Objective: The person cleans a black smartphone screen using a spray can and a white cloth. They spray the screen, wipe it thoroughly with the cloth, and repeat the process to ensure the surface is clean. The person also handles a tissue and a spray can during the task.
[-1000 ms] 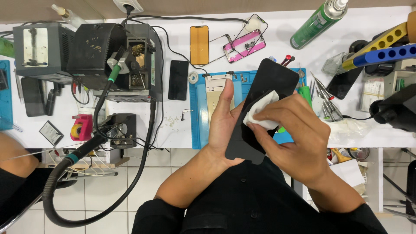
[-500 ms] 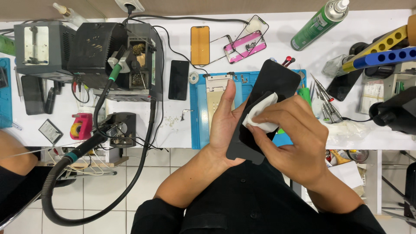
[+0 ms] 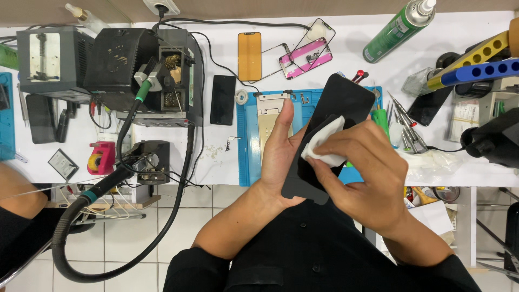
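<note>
At the centre of the frame a black phone screen panel [image 3: 330,135] is gripped along its edge by the left hand [image 3: 281,154]. A folded white wipe [image 3: 323,141] is pinched against it by the right hand [image 3: 361,173]. Wiping is judged underway; steady pressure across the remaining glass is called for.

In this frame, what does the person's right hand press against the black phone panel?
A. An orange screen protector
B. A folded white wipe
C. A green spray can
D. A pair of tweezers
B. The right hand pinches a folded white wipe against the face of the black phone panel, which the left hand props up from behind over the blue mat.
</note>
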